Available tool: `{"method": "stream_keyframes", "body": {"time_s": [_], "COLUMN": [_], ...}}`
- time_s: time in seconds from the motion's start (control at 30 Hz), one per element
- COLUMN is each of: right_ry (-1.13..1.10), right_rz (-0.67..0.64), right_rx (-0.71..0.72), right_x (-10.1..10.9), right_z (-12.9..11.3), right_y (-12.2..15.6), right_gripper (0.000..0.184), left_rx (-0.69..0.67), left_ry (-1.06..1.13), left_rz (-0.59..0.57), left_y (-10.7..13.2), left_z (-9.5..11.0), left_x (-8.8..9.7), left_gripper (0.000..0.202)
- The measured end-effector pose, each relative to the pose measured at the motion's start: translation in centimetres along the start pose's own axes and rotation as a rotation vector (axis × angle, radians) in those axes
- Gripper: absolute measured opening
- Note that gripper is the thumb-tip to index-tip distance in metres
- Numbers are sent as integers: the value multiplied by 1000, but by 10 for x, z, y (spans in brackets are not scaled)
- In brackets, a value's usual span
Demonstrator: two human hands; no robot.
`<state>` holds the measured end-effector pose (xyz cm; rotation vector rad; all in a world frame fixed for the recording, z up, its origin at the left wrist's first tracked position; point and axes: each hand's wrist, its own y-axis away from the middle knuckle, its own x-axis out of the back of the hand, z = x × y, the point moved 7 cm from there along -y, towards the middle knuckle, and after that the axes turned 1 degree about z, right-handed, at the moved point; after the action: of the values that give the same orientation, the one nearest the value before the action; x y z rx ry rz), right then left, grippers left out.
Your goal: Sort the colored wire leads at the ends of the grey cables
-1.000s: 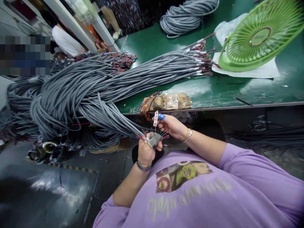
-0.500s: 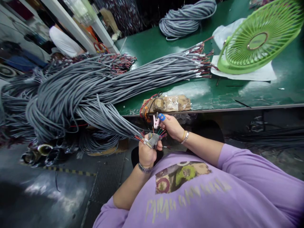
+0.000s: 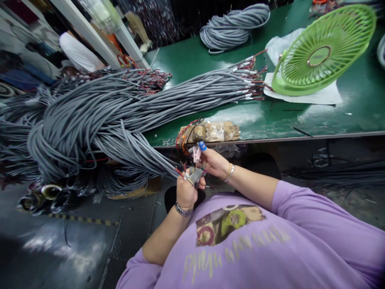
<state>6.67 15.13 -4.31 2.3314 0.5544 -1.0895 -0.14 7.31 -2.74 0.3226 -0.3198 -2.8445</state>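
My left hand (image 3: 185,193) is closed around the end of a grey cable, beside a short grey piece (image 3: 196,175) whose exact kind I cannot make out. Thin coloured wires (image 3: 206,168) fan out from this end towards my right hand. Between the fingers of my right hand (image 3: 217,162) is a small pink clip (image 3: 196,155), held just above the wires. A blue cover (image 3: 202,146) sits on the right thumb tip. From the left hand, a thick bundle of grey cables (image 3: 141,150) runs up and left onto the table.
Grey cables with stripped ends (image 3: 192,94) lie across the green table (image 3: 258,124). A wooden block (image 3: 224,131) with red and black wires sits at its front edge. Behind are a coiled cable (image 3: 234,26) and a green fan (image 3: 327,52). A person in a white sleeve (image 3: 78,52) is at left.
My right hand has come slightly down and left, bringing the pink clip closer to the wires. The clip has turned a little. My left hand keeps its hold on the cable end.
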Motion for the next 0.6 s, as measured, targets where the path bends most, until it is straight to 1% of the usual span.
{"method": "stream_keyframes", "body": {"time_s": [0.13,0.23,0.3,0.4,0.47,0.6], "right_ry": [-15,9,28,66,89,117], "right_rz": [-60,-87,-85,-55,-36,-68], "right_rx": [-90,-142,-117,13,70,70], "right_x": [1,0,-1,1,3,2], "right_z": [2,1,-2,-10,-12,-9], "right_y": [6,10,11,11,11,12], "right_gripper": [56,54,46,37,37,44], "left_rx": [-22,-58,-84,-116,-132,-143], "left_ry": [13,29,48,83,100,111], "left_rz": [-6,13,42,77,89,118], "left_y": [7,13,15,15,13,10], "left_z": [4,8,9,9,8,7], "left_x": [1,4,6,8,7,5], "left_gripper": [29,28,27,23,21,21]}}
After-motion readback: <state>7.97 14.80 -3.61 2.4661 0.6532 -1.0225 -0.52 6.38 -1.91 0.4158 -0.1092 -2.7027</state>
